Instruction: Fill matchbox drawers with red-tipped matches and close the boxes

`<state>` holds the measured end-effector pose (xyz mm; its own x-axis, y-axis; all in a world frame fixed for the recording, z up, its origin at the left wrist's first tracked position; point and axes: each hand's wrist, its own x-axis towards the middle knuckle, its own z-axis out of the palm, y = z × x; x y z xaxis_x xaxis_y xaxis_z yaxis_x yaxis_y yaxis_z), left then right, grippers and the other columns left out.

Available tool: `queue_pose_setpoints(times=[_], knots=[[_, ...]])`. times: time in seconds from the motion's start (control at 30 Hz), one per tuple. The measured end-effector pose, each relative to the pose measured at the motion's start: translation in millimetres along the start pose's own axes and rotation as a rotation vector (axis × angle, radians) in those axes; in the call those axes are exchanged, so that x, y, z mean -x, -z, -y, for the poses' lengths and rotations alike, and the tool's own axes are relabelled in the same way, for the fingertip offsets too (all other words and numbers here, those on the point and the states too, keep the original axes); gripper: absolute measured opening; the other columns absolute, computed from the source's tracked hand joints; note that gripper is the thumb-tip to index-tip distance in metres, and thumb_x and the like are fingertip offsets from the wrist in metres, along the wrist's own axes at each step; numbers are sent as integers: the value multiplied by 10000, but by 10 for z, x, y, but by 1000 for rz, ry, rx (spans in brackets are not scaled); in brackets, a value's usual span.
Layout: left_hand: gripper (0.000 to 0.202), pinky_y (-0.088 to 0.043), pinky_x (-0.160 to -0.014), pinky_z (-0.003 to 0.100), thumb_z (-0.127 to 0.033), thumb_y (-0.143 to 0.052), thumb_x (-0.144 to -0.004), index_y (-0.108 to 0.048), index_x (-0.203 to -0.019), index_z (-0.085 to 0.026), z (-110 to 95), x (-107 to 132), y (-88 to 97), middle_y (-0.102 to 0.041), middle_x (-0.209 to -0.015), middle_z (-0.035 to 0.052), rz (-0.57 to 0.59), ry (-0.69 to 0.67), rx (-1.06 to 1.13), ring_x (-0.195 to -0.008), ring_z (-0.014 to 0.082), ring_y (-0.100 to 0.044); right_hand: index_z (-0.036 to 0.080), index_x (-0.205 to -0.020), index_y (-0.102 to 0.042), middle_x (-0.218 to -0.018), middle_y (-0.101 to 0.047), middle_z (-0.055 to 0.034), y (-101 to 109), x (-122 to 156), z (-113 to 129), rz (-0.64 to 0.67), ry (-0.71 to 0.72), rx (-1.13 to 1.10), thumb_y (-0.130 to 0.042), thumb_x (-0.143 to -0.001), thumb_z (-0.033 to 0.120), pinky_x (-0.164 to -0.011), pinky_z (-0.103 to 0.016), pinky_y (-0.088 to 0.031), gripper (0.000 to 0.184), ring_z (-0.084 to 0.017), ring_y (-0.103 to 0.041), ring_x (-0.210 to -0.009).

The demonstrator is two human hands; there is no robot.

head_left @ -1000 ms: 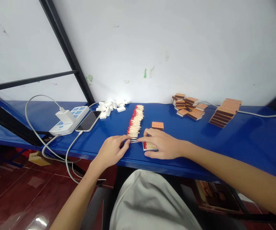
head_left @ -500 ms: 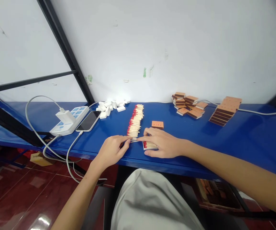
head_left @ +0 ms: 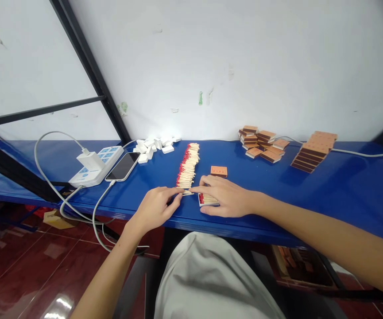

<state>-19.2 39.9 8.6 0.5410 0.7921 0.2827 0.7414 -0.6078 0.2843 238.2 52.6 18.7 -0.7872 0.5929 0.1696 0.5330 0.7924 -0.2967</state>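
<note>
As the blue bench (head_left: 311,188) stretches away on both sides of the match row (head_left: 187,166), the right hand (head_left: 226,196) lies right of that row's near end, index finger extended and thumb spread wide. Left of that end, the left hand (head_left: 155,206) keeps index finger and thumb narrowly apart — I cannot tell whether they grip. Right of it, partly under the right hand, sits the match-filled tray (head_left: 207,205). Between the fingertips, the loose matches (head_left: 187,193) lie closer together than a second ago — apparently tidying the row's edge.

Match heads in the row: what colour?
The match heads are red, best in the head view.
</note>
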Motion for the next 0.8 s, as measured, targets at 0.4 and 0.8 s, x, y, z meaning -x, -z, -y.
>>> queue_pose_setpoints(times=[0.4, 0.8], knots=[[344, -479, -720, 285, -340, -447, -1014, -694, -1220, -219, -12, -2, 1, -771, -1072, 50, -32, 62, 6, -772, 192, -707, 191, -1450, -512, -1105, -551, -120, -2, -12, -22, 16, -50, -8, -516, -964, 528, -862, -445, -470, 592, -258, -550, -945], [355, -495, -741, 286, -342, -439, -1018, -698, -1230, -225, 1, 0, -4, -762, -1124, 55, -32, 49, 17, -853, 207, -722, 185, -1437, -527, -1099, -555, -125, -11, -9, -28, 0, -32, 1, -515, -963, 519, -850, -452, -475, 579, -264, -553, -933]])
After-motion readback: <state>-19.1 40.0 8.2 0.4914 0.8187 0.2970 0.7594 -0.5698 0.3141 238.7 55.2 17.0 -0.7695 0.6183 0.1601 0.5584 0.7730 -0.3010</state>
